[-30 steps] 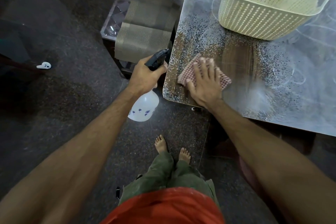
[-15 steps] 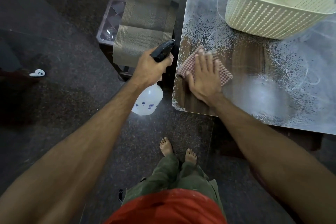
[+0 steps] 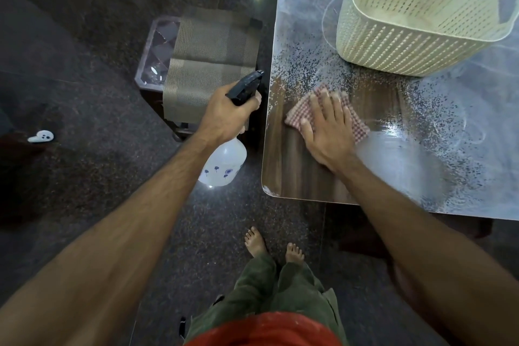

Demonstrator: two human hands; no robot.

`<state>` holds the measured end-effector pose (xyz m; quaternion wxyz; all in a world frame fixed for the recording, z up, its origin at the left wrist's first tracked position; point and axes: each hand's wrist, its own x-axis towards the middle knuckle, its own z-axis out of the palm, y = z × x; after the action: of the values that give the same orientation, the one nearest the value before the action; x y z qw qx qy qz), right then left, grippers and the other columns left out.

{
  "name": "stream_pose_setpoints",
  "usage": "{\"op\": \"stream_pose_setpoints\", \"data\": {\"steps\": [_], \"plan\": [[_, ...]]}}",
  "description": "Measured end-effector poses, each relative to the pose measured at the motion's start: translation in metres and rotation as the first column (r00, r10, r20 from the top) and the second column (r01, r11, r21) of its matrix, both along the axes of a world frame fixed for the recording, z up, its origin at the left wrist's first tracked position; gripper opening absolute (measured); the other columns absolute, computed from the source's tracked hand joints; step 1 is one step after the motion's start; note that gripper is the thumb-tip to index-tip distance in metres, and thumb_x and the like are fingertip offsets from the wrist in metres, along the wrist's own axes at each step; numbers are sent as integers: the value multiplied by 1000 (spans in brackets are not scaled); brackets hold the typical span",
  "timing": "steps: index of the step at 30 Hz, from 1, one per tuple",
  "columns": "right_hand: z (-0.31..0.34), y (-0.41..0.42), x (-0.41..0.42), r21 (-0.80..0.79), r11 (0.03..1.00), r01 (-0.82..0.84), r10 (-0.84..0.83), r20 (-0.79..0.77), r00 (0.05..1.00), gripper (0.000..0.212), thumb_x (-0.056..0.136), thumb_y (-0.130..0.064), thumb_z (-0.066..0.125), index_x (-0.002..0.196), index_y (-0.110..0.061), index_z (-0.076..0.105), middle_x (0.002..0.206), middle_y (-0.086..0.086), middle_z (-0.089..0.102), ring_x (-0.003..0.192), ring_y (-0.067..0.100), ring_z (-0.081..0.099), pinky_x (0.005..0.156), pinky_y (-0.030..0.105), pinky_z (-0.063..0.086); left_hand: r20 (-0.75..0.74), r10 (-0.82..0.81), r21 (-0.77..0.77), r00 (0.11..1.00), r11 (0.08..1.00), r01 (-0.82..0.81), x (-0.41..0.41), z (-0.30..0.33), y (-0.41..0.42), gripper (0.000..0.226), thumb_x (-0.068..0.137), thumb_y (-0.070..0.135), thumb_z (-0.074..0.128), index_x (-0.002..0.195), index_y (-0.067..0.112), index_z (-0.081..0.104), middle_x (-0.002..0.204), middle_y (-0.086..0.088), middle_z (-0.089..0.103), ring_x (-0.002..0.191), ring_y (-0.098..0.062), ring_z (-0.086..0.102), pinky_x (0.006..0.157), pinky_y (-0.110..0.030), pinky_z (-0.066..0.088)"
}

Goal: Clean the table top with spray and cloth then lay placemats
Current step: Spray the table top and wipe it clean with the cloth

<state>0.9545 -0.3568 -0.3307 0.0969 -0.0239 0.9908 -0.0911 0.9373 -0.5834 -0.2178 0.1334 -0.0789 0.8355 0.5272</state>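
the basket (image 3: pixel 415 45) and bench (image 3: pixel 295 177) run off the frame's right edge; the right hand (image 3: pixel 325 132) hides most of the cloth (image 3: pixel 297 109).

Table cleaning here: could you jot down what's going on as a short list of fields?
left hand: grips spray bottle, held off the table's edge
right hand: presses checked cloth flat on table top
table surface: near corner wiped to wood grain; spray droplets and whitish film elsewhere
basket: cream, standing on table
placemats: draped over a side stand, not laid yet
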Motion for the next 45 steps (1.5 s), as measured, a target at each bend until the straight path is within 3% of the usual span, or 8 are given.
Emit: {"op": "stream_pose_setpoints", "data": {"steps": [6,11,18,21,26,31,38,45], "plan": [[-1,-63,-42,-28,993,-117,116,-17,993,66,101,-51,21,158,-18,17,166,11,10,152,32,7,122,54,8,-21,-20,-40,1000,999,19,-13,-3,2,21,93,29,64,100,10,69,70,1,62,53,-5,51,65,-27,46],[3,-50,27,-95,951,-294,296,10,955,63,103,-52,20,158,-23,19,166,6,12,153,25,5,124,48,4,-45,-4,-25,999,1000,3,-20,5,4,22,93,23,65,101,3,66,75,-19,61,40,-5,46,50,-21,46],[0,-25,-54,-38,999,-4,4,-9,1000,67,100,-49,21,159,-20,13,167,8,7,153,28,4,123,49,1,-39,3,-13,999,1000,-4,-16,8,0,24,92,23,65,103,2,66,94,-28,66,40,-3,47,50,-21,47],[-3,-52,-51,-31,999,-35,34,-14,999,65,103,-48,21,159,-18,10,166,11,5,153,31,3,122,50,0,-48,6,-5,999,1000,-6,-10,6,-4,23,93,20,64,104,-1,64,102,-32,63,40,-4,46,47,-22,47],[-1,-79,45,-109,973,-203,204,-3,979,67,102,-56,16,159,-23,11,167,7,3,153,28,-3,123,51,-1,-40,8,-28,999,1000,-9,-3,3,-3,19,92,24,65,96,5,66,93,-22,66,49,-7,47,66,-34,46],[-1,-29,98,-38,964,-263,265,75,961,66,101,-61,13,158,-28,6,166,4,-2,153,22,-6,123,49,4,-24,-18,-41,1000,999,17,-4,7,3,19,92,28,65,96,10,68,92,-20,67,54,-11,50,61,-23,46],[2,36,17,45,987,156,-158,62,985,70,99,-60,13,159,-26,3,167,9,-2,153,28,-3,122,51,-2,-22,-78,-27,997,997,77,-1,17,18,23,95,22,62,101,0,65,67,-21,53,42,-15,45,43,-13,39],[4,-3,91,-29,994,-107,108,41,993,63,102,-55,22,158,-26,20,166,6,13,153,25,5,124,45,3,-52,-134,28,990,990,135,-6,30,53,18,93,19,62,97,2,67,103,-24,67,37,-4,44,45,-13,41]]}}
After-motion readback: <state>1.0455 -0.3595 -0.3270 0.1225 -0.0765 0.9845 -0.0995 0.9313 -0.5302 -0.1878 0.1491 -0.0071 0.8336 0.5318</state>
